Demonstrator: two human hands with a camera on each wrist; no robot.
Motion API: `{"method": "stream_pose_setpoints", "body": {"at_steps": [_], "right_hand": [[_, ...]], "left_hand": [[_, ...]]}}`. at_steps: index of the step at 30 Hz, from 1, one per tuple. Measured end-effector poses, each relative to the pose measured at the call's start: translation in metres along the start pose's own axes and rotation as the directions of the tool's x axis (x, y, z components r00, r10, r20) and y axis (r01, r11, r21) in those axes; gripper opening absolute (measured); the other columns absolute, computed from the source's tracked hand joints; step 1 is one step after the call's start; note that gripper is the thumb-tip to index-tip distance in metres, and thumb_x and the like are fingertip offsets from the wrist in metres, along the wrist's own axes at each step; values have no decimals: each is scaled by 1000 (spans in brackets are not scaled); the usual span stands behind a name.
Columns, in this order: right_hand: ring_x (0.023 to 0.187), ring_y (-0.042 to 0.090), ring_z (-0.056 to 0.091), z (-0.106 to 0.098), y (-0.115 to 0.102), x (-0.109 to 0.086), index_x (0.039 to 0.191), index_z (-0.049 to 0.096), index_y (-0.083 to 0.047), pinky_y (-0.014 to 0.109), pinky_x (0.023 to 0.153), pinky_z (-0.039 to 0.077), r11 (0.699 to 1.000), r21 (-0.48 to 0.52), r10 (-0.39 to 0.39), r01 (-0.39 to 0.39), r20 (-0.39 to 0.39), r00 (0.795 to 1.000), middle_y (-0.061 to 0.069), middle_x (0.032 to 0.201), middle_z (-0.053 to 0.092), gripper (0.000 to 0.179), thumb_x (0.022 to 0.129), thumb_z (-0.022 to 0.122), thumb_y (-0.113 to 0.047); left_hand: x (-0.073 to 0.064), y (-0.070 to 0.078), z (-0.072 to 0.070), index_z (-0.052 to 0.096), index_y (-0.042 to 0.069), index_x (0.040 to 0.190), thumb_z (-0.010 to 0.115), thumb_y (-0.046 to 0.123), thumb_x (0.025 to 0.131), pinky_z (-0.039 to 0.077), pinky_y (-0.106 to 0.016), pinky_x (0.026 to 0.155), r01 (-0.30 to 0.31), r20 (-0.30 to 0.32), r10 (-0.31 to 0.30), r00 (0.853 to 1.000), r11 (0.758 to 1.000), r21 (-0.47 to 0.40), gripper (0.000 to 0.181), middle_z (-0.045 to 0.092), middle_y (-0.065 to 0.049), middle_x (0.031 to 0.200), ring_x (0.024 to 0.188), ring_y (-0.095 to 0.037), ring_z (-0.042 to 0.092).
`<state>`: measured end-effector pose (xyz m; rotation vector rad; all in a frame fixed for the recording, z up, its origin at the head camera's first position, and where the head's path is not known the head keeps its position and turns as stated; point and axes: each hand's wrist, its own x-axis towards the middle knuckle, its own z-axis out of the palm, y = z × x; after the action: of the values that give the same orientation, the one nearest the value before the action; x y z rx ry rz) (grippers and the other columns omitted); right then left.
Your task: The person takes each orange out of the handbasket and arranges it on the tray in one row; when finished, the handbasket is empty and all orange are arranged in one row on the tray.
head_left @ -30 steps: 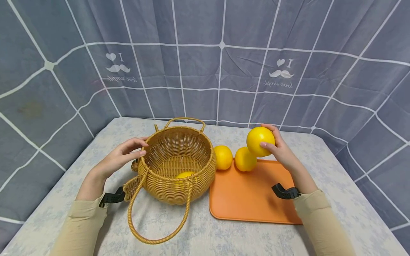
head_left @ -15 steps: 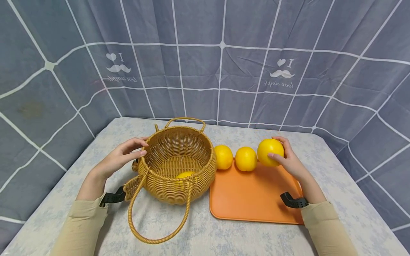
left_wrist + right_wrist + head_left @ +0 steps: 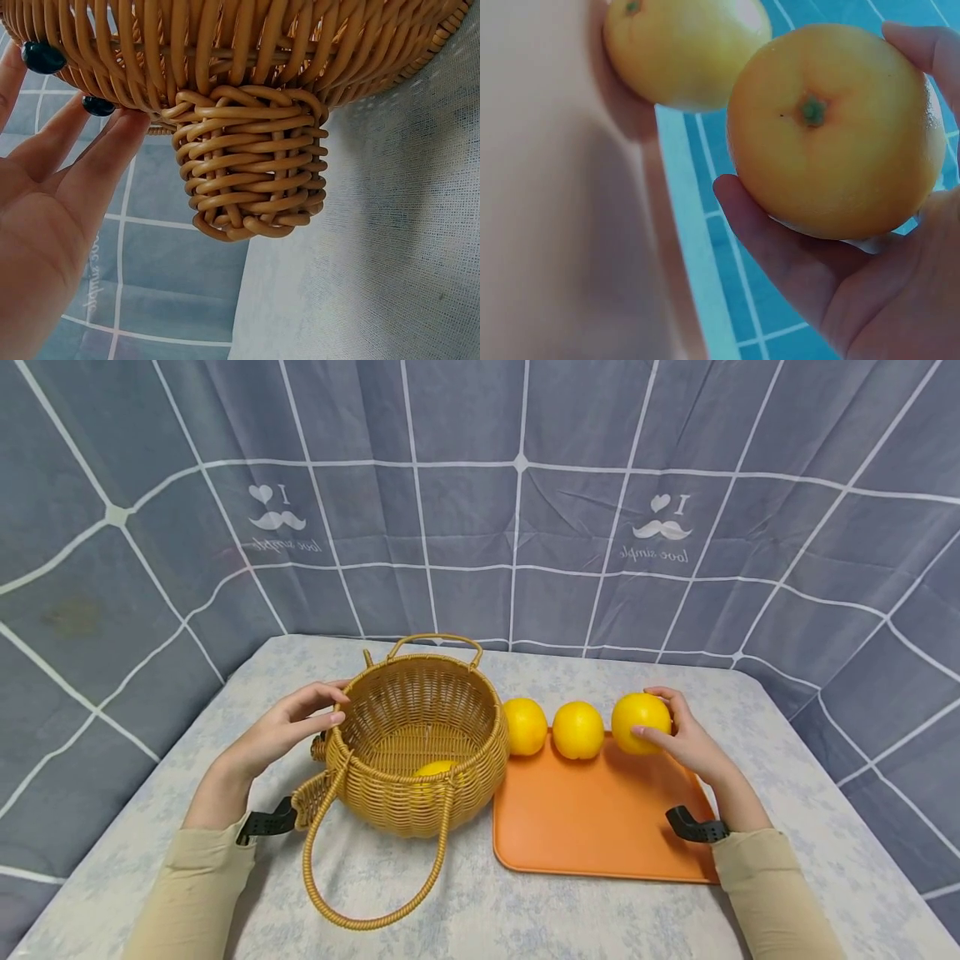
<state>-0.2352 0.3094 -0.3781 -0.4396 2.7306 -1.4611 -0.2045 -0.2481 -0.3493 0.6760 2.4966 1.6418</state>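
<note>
The wicker basket (image 3: 491, 781) stands left of centre, one long handle folded down at the front. My left hand (image 3: 281, 727) rests its fingertips on the basket's left rim; in the left wrist view its nearly straight fingers touch the woven wall beside a dark round bead. My right hand (image 3: 686, 739) holds a yellow orange (image 3: 640, 723) between thumb and fingers, low over the back right of the orange tray (image 3: 592, 827). Two more oranges sit along the tray's back edge: a middle orange (image 3: 577, 730) and a left orange (image 3: 527, 727) beside the basket. A yellow fruit (image 3: 436, 768) lies inside the basket, mostly hidden.
A pale patterned cloth covers the table (image 3: 390, 877). Behind it hangs a grey-blue curtain (image 3: 480, 518) with white grid lines. The basket's back handle (image 3: 435, 636) stands up above the far rim. Each wrist wears a black band.
My right hand has carried the orange right and down, from above the middle orange to the tray's back right, still holding it. The left hand stays at the basket rim.
</note>
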Motion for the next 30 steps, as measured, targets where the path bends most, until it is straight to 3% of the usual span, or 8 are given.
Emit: {"method": "stream_pose_setpoints", "body": {"at_steps": [8,20,30], "right_hand": [[108,34,45,3,7,0,141,18,-11,28,84,41,999,2,33,-33,0,999,24,132,33,66,92,61,-17],[109,38,45,10,20,6,138,21,-8,45,89,38,1000,-6,24,-24,2,1000,24,131,35,67,89,66,-18],[109,39,45,13,22,7,139,21,-8,47,89,39,999,-34,34,-33,28,999,22,131,35,69,88,67,-20]], "left_hand": [[0,0,1,48,-2,120,53,17,97,37,-23,92,1,0,-1,1000,1000,-9,30,29,-14,148,135,-35,26],[0,1,1,49,-1,119,53,18,97,37,-24,92,2,-3,-2,1000,1000,-10,29,30,-13,148,134,-35,27],[0,1,1,49,-1,119,53,18,97,33,-32,97,8,-4,-8,1000,1000,-1,30,30,-13,148,135,-34,26]]}}
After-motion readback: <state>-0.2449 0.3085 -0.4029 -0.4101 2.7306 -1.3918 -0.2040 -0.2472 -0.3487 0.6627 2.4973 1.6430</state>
